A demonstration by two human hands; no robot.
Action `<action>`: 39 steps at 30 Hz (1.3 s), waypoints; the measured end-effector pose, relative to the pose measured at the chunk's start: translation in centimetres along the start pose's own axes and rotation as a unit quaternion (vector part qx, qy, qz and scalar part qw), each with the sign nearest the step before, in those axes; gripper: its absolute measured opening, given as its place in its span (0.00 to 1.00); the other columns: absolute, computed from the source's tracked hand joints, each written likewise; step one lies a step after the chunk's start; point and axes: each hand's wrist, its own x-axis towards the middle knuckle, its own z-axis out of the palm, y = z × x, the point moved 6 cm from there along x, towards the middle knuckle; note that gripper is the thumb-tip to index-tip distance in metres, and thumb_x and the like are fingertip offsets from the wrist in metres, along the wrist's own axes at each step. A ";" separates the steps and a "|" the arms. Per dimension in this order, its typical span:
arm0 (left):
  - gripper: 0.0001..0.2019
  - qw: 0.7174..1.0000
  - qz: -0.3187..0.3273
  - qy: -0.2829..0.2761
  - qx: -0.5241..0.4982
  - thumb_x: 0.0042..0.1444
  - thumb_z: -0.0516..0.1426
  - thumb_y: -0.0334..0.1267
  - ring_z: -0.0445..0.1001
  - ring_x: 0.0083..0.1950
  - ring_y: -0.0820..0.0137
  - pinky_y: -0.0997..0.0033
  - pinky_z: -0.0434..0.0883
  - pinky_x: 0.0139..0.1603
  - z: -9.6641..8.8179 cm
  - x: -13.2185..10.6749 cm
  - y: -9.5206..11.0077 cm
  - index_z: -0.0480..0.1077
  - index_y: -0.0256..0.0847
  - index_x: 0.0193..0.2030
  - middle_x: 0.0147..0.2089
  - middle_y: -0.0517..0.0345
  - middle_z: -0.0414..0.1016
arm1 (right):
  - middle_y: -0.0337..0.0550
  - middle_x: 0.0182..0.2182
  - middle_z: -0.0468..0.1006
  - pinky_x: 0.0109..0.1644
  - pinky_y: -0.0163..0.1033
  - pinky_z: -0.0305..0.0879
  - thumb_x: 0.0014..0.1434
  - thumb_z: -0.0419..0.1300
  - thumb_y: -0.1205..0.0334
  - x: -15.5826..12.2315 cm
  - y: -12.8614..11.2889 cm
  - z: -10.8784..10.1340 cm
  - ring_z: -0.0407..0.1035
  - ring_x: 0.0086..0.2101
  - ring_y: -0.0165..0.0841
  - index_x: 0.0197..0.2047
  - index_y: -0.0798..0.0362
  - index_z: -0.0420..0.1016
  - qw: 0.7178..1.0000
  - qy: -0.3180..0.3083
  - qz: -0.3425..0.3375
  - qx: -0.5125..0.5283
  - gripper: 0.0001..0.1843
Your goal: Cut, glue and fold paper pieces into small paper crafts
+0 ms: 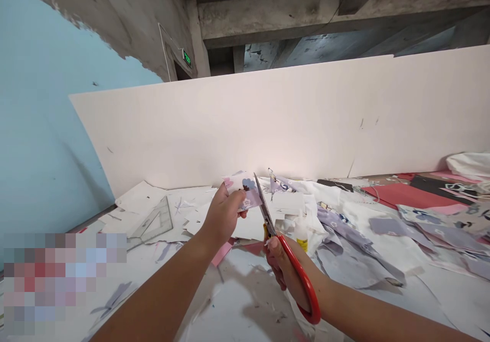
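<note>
My left hand [224,214] pinches a small piece of white paper printed with pink and blue flowers [241,189], held up above the table. My right hand [281,263] grips a pair of red-handled scissors [302,281], whose long steel blades [264,204] point up and away. The blade tips sit right beside the printed piece's right edge. I cannot tell whether the blades are cutting it. Cut scraps of paper lie beneath both hands.
A small glue bottle with a yellow label [301,241] stands just beyond the scissors. A clear plastic set square [153,223] lies on white sheets at left. Lilac printed scraps [447,229], red card [406,196] and a black sheet [440,189] lie right, before a tall white board [245,127].
</note>
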 end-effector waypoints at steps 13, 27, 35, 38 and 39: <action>0.04 0.999 0.005 0.007 -0.052 0.48 0.52 0.36 0.60 0.20 0.77 0.76 0.60 0.22 0.2 0.2 -0.6 0.59 0.41 0.25 0.19 0.67 0.61 | 0.27 0.15 0.51 0.16 0.30 0.52 0.56 0.39 0.34 -0.3 0.1 0.4 0.49 0.14 0.23 0.23 0.50 0.53 0.999 -0.016 0.032 0.003 0.27; 0.06 0.999 -0.016 -0.022 0.043 0.48 0.49 0.33 0.60 0.20 0.77 0.77 0.62 0.24 0.8 -0.7 0.1 0.59 0.41 0.22 0.16 0.66 0.61 | 0.31 0.20 0.52 0.23 0.33 0.52 0.60 0.37 0.38 0.1 0.3 -0.2 0.48 0.20 0.26 0.27 0.49 0.52 0.999 -0.037 -0.002 -0.012 0.24; 0.04 0.999 0.014 0.011 -0.026 0.48 0.50 0.34 0.60 0.19 0.77 0.76 0.59 0.22 -0.1 0.2 -0.2 0.58 0.41 0.25 0.17 0.68 0.60 | 0.33 0.24 0.54 0.29 0.36 0.54 0.60 0.37 0.38 -0.4 -1.4 -0.1 0.51 0.24 0.28 0.30 0.50 0.53 0.994 -0.055 -0.042 -0.079 0.23; 0.04 0.999 0.020 0.017 -0.045 0.47 0.50 0.34 0.59 0.19 0.77 0.75 0.59 0.21 -0.4 0.7 -0.6 0.57 0.42 0.24 0.17 0.68 0.60 | 0.34 0.26 0.55 0.31 0.38 0.56 0.60 0.35 0.39 -0.5 -1.6 0.0 0.52 0.25 0.29 0.31 0.50 0.54 0.991 -0.073 -0.037 -0.104 0.23; 0.04 0.999 0.019 0.016 -0.042 0.47 0.50 0.34 0.59 0.19 0.77 0.75 0.59 0.21 -0.4 0.7 -0.7 0.57 0.42 0.24 0.16 0.68 0.60 | 0.34 0.26 0.55 0.31 0.38 0.56 0.61 0.35 0.39 -0.5 -1.5 -0.1 0.52 0.25 0.29 0.31 0.50 0.54 0.992 -0.072 -0.032 -0.102 0.23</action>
